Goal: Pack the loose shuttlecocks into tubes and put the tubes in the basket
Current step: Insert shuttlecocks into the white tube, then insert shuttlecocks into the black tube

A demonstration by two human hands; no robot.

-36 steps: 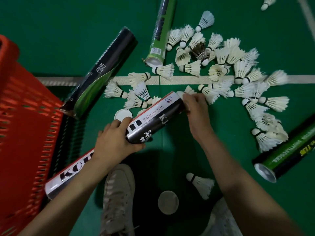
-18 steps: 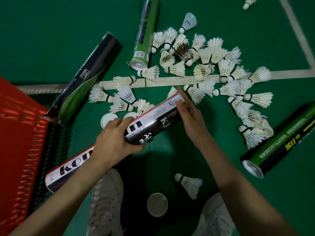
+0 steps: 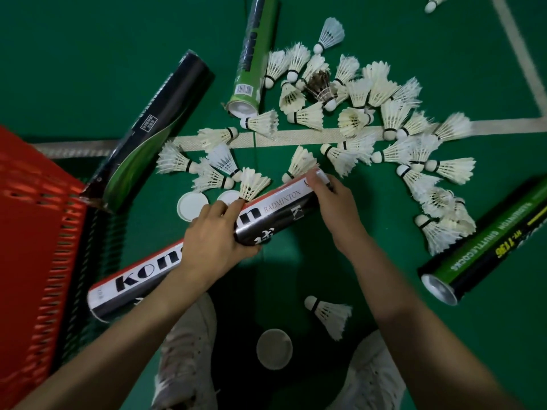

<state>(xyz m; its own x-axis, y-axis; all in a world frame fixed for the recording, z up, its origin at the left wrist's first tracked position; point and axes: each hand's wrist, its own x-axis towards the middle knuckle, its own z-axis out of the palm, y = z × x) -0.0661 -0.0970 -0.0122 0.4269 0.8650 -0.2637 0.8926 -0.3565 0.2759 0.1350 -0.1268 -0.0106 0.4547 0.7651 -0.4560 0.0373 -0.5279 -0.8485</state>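
Right hand (image 3: 334,205) has settled gripping the far mouth of the tube (image 3: 281,202); left hand (image 3: 213,241) grips its middle. Its axis points toward loose shuttlecocks (image 3: 300,162) just beyond the right hand.

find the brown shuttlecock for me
In the head view, the brown shuttlecock lies among the white shuttlecocks at top centre, right of the barcoded green tube and beyond the white line.

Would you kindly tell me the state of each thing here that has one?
Kon tube, held by both hands.
Left hand, grips the tube's middle.
Right hand, curled round its far end.
Black tube, lying on the floor.
Top green tube, lying on the floor.
Right green tube, lying, near end open.
Shuttlecocks, loose on the floor.
Caps, off, lying flat.
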